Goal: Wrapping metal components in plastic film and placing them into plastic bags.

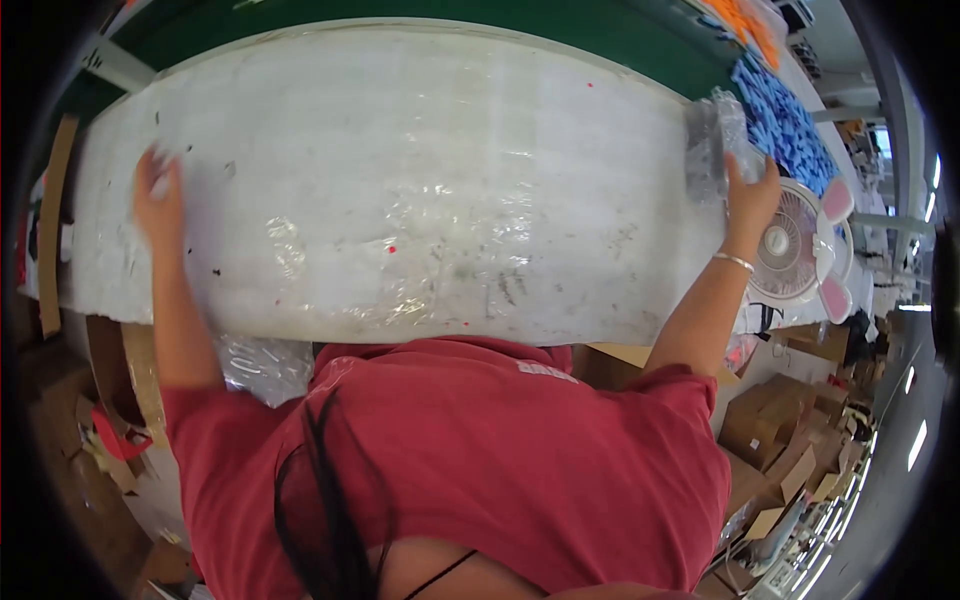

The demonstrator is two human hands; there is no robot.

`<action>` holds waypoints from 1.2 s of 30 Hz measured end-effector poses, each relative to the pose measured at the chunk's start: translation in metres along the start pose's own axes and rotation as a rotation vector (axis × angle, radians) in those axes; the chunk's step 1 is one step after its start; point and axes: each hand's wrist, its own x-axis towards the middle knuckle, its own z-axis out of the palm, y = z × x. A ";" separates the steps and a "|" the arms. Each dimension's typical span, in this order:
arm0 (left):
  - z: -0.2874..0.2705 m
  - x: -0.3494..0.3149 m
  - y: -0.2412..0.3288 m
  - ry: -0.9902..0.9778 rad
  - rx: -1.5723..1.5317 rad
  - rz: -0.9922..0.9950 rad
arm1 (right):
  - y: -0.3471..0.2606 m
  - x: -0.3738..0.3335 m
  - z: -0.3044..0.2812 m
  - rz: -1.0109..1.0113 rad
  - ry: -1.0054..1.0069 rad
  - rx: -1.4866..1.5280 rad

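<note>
My left hand (160,200) is over the left end of the white work surface (330,130), slightly smeared by motion. Its thumb and fingers are apart, and nothing shows between them. At the right end of the surface, my right hand (752,205) grips crinkled clear plastic bags (712,150). The plastic shows between its thumb and fingers, though the fingertips are partly hidden.
A white fan (785,240) with pink-and-white ears stands beside my right wrist. Behind it lies a heap of blue pieces (785,120), with orange ones (745,25) farther back. Clear plastic (265,368) hangs below the front edge. Cardboard boxes (770,420) stand lower right.
</note>
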 end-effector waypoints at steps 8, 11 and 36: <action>-0.166 -0.245 -0.121 -0.146 0.787 -0.555 | 0.028 0.018 0.025 0.168 -0.361 -0.163; -0.196 -0.300 -0.127 -0.440 0.867 -0.680 | 0.009 0.018 0.006 0.124 -0.298 -0.128; 0.046 -0.177 0.248 -0.886 -1.654 -0.850 | -0.228 -0.216 -0.161 -0.147 -0.576 0.988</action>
